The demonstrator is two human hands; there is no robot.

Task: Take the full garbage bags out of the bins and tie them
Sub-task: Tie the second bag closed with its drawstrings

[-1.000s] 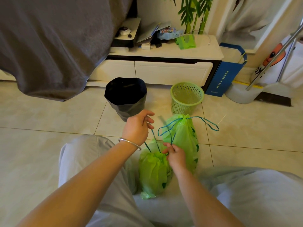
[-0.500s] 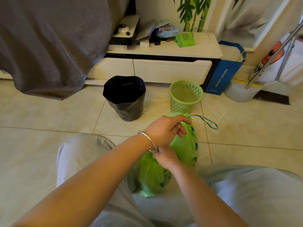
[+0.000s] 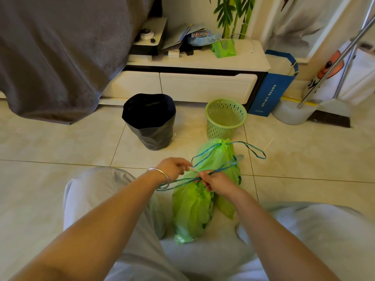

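Note:
Two green garbage bags stand on the floor between my knees. The nearer green bag (image 3: 191,209) is right below my hands. The farther green bag (image 3: 218,154) is drawn shut at its top, and its blue drawstring loop (image 3: 253,150) lies out to the right. My left hand (image 3: 174,168), with a silver bangle at the wrist, pinches a blue drawstring at its fingertips. My right hand (image 3: 216,182) grips the blue drawstring (image 3: 178,182) of the nearer bag, which trails left under my left wrist. Behind the bags stand a bin with a black liner (image 3: 150,120) and a green basket bin (image 3: 225,118).
A white low cabinet (image 3: 203,86) runs along the back with clutter on top. A grey cloth (image 3: 60,53) hangs at the left. A blue paper bag (image 3: 274,90), a white bucket (image 3: 292,114) and metal poles (image 3: 332,63) stand at the right. My grey-trousered legs frame the bags.
My left hand has pulled back to the left from over the farther bag. Both hands now hold drawstrings, and a blue string is stretched out leftward under my left wrist.

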